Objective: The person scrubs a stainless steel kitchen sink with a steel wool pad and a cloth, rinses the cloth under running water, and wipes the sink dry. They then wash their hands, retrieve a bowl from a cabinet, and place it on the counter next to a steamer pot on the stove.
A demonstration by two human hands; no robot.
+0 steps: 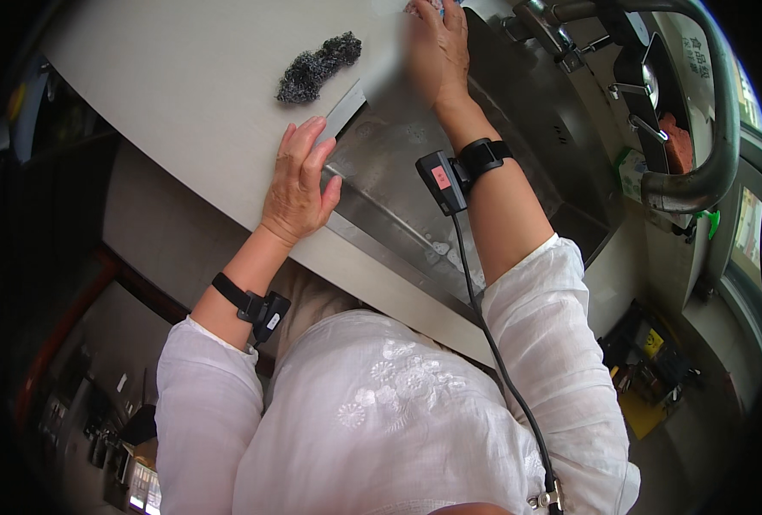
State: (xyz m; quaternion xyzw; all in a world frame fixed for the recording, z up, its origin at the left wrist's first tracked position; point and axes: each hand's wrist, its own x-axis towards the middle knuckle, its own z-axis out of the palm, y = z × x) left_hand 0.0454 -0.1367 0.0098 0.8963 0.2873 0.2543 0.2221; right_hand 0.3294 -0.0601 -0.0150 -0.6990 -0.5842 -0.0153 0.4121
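Observation:
My left hand (300, 177) hovers by the near left corner of a stainless steel sink (381, 154), fingers apart and nothing in them. Just beyond its fingertips, a dark steel wool scourer (316, 67) lies on the pale countertop (181, 77). My right hand (442, 55) reaches across the sink to the far edge of the view. Its fingers close over a pink and blue patterned item (413, 8), perhaps a cloth or sponge, mostly cut off by the frame. Part of this hand and the surface beside it look blurred.
A metal faucet (542, 29) stands at the sink's far right, under a large curved pipe (722, 129). Beside it, a dark wall rack (654, 96) holds a reddish sponge or cloth (677, 145). Soap suds (442, 248) lie in the sink. A black cable (484, 309) runs along my right arm.

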